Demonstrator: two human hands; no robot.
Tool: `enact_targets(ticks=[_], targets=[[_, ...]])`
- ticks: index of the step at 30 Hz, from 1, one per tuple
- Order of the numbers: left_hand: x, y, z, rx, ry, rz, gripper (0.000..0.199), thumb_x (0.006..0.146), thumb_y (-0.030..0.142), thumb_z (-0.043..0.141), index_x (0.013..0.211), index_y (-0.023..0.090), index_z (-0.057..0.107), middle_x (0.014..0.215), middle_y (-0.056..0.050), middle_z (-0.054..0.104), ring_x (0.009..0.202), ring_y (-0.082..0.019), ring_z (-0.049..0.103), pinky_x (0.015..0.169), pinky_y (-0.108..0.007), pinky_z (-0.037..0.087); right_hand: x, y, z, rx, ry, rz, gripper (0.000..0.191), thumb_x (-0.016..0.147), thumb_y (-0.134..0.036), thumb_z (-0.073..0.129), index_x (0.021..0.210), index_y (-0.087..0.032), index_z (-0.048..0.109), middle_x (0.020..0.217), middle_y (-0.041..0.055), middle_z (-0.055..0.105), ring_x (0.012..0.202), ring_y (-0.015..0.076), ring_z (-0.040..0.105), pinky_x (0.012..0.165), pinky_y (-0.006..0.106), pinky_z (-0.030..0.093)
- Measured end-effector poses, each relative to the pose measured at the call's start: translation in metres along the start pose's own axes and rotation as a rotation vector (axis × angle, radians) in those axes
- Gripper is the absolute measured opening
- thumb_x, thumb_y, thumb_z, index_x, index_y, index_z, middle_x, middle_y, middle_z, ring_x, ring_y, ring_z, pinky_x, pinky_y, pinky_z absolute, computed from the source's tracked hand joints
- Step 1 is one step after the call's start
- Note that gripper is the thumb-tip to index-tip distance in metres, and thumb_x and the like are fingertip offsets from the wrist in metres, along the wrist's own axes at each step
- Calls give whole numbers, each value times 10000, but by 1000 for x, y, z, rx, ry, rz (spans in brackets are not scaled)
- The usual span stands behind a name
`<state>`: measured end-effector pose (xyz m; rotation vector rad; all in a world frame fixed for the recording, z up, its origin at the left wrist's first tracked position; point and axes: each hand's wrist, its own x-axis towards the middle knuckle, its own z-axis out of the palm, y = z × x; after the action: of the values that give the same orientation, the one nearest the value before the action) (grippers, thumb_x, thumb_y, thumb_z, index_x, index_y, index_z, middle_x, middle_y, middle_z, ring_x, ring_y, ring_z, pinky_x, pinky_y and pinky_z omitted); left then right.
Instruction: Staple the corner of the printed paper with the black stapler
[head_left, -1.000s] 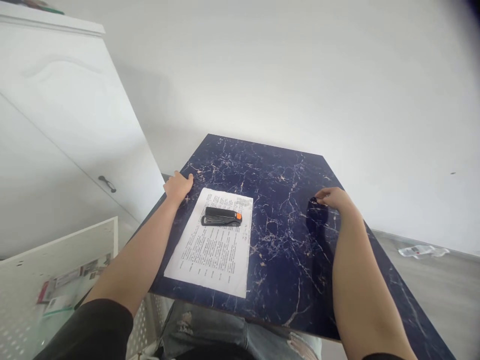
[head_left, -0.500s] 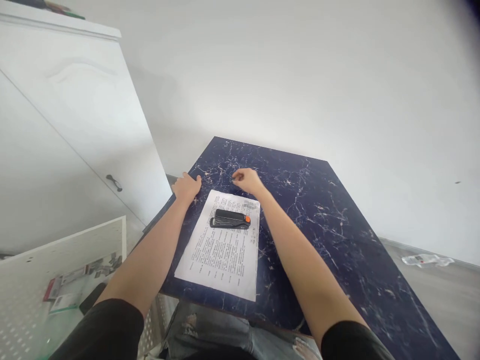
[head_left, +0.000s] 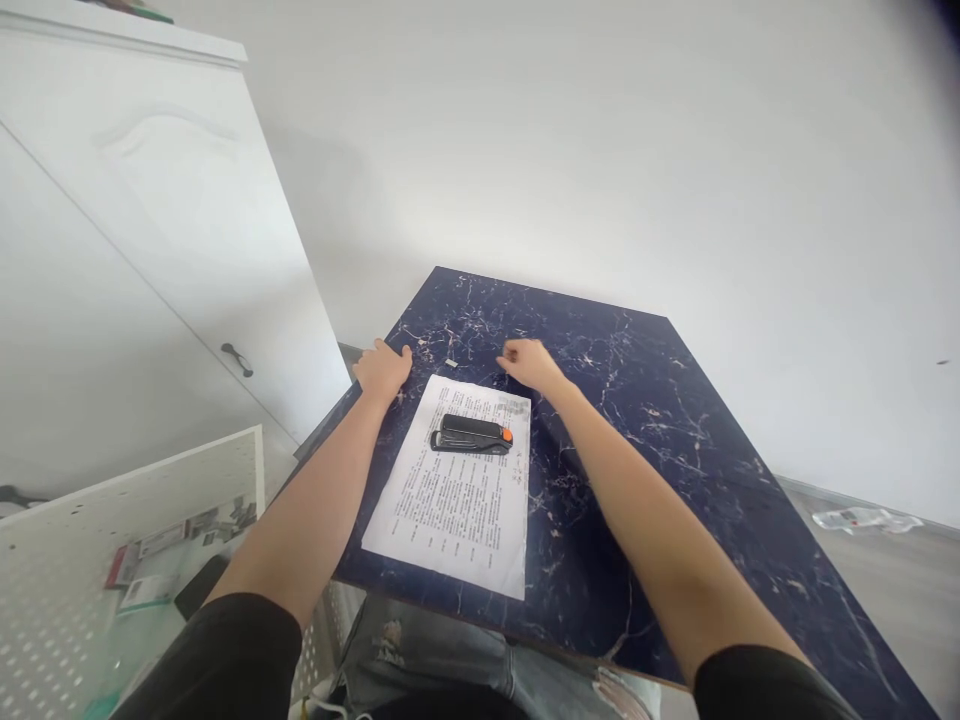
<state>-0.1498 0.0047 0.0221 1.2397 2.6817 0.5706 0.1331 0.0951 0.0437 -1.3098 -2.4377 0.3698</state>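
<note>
Several printed sheets of paper (head_left: 450, 510) lie on the dark blue table. A black stapler (head_left: 472, 436) with an orange end rests across the upper part of the top sheet. Just beyond the paper is a small, light strip (head_left: 451, 363), which looks like staples. My left hand (head_left: 383, 370) rests open on the table's left edge, thumb apart from the fingers. To the right of the strip, my right hand (head_left: 529, 363) hovers low over the table, its fingers loosely curled and a gap showing at the thumb. Neither hand touches the stapler.
The marble-patterned table (head_left: 645, 440) stands against a white wall. At left are a white cabinet (head_left: 150, 250) and a white bin with perforated sides (head_left: 259, 470) holding small packages. A clear plastic wrapper (head_left: 866, 520) lies on the floor at right.
My right hand has moved right, leaving the small light strip on the table where its fingers were. My left hand stays at the table edge. The whole view has shifted slightly.
</note>
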Motion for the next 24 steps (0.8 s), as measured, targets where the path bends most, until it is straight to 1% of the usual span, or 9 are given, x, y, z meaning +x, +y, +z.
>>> enact_targets(ticks=[2,5,7,9,12,16,24], targets=[[-1,0,-1,-7,-2,1,762,970,620,421,1430,20,515,1289,-324,659,1222,-464,633,1025,-551,459,-31,37,-13,-70,30,72,275,924,-297,607,670,-227,531,663,36,621,659,193,556,680,306,402],[-1,2,-2,-7,-1,-2,759,971,621,419,1432,25,517,1298,-323,658,1226,-466,634,1030,-554,461,-82,87,-31,-136,80,119,300,958,-324,525,677,-244,457,674,43,583,665,208,532,671,319,375],[-1,2,-1,1,2,-2,745,970,615,426,1417,28,531,1293,-321,664,1224,-466,637,1031,-553,463,-112,110,-40,-155,90,96,287,962,-340,506,699,-247,438,734,52,592,708,214,538,705,327,384],[0,3,0,15,8,-4,739,967,614,428,1402,28,544,1288,-320,668,1220,-464,641,1030,-551,468,-134,124,-44,-172,117,62,280,972,-351,479,717,-249,430,775,56,594,735,217,542,731,332,394],[3,2,1,35,11,-5,751,957,630,426,1393,32,551,1281,-317,675,1219,-461,646,1023,-550,479,-148,133,-43,-199,165,60,280,974,-347,454,714,-250,417,768,53,578,726,217,535,724,338,390],[5,2,2,47,3,-7,757,947,644,429,1391,44,554,1273,-308,685,1219,-462,647,1019,-559,490,-145,137,-40,-198,176,86,275,956,-332,473,702,-248,410,751,48,568,696,209,509,687,337,361],[6,2,2,43,-6,-10,771,952,648,416,1416,44,534,1298,-311,671,1231,-469,638,1035,-574,486,-145,140,-41,-179,165,64,290,969,-347,463,711,-249,373,741,37,542,713,205,506,703,335,363]])
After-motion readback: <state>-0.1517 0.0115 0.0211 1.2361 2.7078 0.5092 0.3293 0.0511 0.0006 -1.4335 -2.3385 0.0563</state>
